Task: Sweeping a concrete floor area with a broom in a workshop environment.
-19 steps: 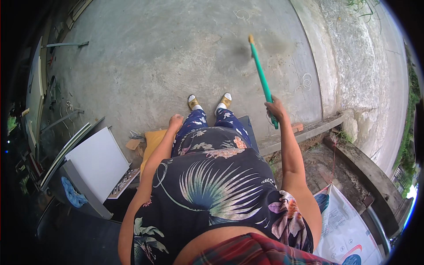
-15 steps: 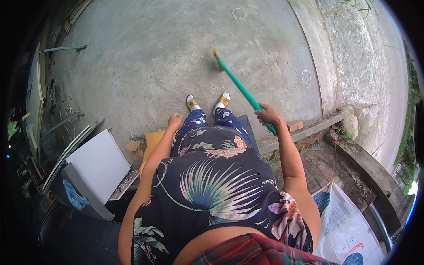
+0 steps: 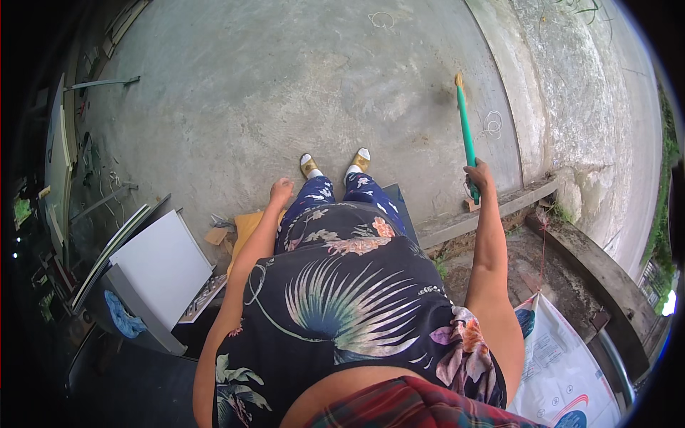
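Your right hand encircles the green pole, probably light, stiff, best held toward its near end; your left hand, closure unclear.

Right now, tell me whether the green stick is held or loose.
Held: the right hand grips the green stick near one end.

Crumpled blue plastic sits near a flat white panel.

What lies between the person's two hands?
In the head view, the blue patterned trousers and concrete floor lie between the left hand and right hand.
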Motion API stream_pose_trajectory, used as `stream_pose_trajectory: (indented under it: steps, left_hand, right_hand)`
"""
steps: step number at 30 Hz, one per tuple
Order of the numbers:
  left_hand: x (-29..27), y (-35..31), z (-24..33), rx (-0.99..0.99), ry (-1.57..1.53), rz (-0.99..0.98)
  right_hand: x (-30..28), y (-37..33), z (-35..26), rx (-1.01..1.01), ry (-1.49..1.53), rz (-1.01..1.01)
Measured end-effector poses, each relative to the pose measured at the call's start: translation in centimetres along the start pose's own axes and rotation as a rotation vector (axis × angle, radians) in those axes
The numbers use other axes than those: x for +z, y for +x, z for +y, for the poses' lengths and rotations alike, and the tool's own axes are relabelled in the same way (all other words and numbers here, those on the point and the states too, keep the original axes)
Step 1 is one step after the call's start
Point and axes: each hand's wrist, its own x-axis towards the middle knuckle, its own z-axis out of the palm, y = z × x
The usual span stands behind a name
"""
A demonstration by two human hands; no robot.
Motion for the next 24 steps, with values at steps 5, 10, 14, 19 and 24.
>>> stream_pose_trajectory:
  steps: [5,10,14,19,24]
  left_hand:
    - [-0.2,-0.5,-2.7,-0.078,0.021,-0.01]
    - [-0.4,1.1,-1.1,-0.024,0.074,-0.043]
    - [-0.4,0.6,2.4,0.034,-0.009,-0.005]
    - [0.0,0.1,4.9,0.126,-0.097,0.026]
    - [-0.5,0.3,2.3,0.061,-0.084,0.068]
  right_hand:
    - [1.0,-7.3,0.0,0.067,0.112,-0.237]
    - [2.2,-8.6,3.1,0.22,0.169,-0.599]
    - [-0.1,-5.4,4.6,0.301,0.05,-0.38]
    - [0.4,-0.9,5.5,0.248,0.186,-0.079]
    - [5.4,-1.4,0.0,-0.026,0.403,0.035]
